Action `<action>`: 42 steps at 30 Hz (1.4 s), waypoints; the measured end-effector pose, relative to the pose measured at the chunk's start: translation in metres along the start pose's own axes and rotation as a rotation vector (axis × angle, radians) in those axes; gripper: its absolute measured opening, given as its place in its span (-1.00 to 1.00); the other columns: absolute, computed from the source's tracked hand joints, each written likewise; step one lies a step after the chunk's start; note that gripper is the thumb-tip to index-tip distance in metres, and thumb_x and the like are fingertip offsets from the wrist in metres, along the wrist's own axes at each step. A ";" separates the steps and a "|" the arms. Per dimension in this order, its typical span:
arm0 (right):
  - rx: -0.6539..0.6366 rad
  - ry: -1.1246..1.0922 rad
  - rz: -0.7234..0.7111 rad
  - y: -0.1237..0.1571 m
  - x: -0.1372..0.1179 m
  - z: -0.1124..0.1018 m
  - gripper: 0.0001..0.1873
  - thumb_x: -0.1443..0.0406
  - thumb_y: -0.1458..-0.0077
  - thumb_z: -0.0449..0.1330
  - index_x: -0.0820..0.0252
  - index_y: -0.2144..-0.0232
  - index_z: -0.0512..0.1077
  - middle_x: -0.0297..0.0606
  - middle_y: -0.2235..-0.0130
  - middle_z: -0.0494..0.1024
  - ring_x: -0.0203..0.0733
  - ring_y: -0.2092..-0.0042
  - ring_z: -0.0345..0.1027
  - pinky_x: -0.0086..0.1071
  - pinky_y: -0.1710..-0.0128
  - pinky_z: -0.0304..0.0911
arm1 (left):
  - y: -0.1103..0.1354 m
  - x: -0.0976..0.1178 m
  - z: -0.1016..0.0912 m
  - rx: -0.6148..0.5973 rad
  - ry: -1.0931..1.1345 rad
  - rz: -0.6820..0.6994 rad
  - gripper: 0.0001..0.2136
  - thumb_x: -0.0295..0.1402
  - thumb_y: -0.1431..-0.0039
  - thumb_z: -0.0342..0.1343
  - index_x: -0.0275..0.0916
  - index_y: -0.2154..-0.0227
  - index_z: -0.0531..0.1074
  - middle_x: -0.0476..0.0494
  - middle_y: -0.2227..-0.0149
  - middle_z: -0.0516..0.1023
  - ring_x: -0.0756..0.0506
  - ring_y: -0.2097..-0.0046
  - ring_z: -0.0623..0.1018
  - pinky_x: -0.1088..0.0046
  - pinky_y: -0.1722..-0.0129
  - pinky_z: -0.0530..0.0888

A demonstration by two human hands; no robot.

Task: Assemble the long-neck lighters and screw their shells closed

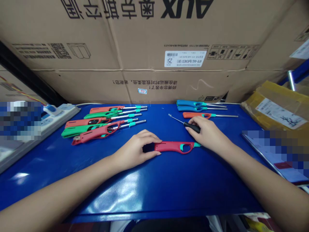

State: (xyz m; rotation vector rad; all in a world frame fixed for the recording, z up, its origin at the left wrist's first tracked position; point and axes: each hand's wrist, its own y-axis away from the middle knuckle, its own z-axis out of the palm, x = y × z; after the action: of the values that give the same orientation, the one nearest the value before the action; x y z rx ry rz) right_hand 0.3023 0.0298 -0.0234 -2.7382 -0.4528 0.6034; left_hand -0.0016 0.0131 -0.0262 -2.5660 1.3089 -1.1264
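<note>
A red gas lighter (170, 146) with a turquoise trigger lies flat in the middle of the blue table. Its butt end is between the thumb and fingers of my left hand (136, 148). My right hand (205, 130) is closed round the black handle of a screwdriver (191, 127), whose thin shaft points up and left. The screwdriver's tip is at a few tiny screws (169, 115) on the table, though I cannot tell whether it touches them. The right wrist hides the front end of the red lighter.
Several red and green lighters (96, 129) lie in a row at the left. Blue lighters (190, 105) and an orange lighter (195, 115) lie at the back right. A power strip (51, 124), a taped box (267, 100), a phone-like device (263, 153) and a large carton (145, 58) border the table (183, 190).
</note>
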 end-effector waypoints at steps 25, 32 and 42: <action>0.300 -0.938 0.294 -0.003 -0.051 -0.039 -0.75 0.16 0.11 0.49 0.08 0.39 0.56 -0.37 0.44 0.49 -0.35 0.52 0.17 -0.41 0.62 0.10 | 0.001 0.008 0.007 0.245 0.163 -0.209 -0.58 -0.15 -0.20 0.32 -0.17 -0.08 0.54 -0.19 0.01 0.65 -0.14 0.05 0.62 0.26 0.02 0.58; 0.264 -1.185 0.362 -0.013 -0.086 -0.034 -0.75 0.11 -0.07 0.38 0.15 0.38 0.49 -0.27 0.31 0.55 -0.37 0.47 0.20 -0.49 0.66 0.12 | 0.000 0.013 0.007 0.281 0.279 -0.264 -0.52 -0.19 -0.10 0.40 -0.19 -0.08 0.53 -0.14 0.05 0.68 -0.12 0.11 0.64 0.31 0.09 0.57; 0.246 -1.239 0.403 -0.001 -0.079 -0.011 -0.76 0.10 -0.13 0.32 0.11 0.37 0.44 -0.31 0.33 0.53 -0.36 0.49 0.23 -0.46 0.55 0.33 | 0.001 0.026 0.005 0.334 0.237 -0.152 -0.91 -0.34 -0.23 0.31 -0.18 0.23 0.66 -0.06 0.24 0.71 -0.07 0.19 0.61 0.40 0.17 0.53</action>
State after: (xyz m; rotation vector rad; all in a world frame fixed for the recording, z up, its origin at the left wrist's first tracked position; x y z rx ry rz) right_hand 0.2389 -0.0005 0.0140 -1.9026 -0.0239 2.2502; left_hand 0.0108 -0.0071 -0.0150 -2.3721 0.8744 -1.5656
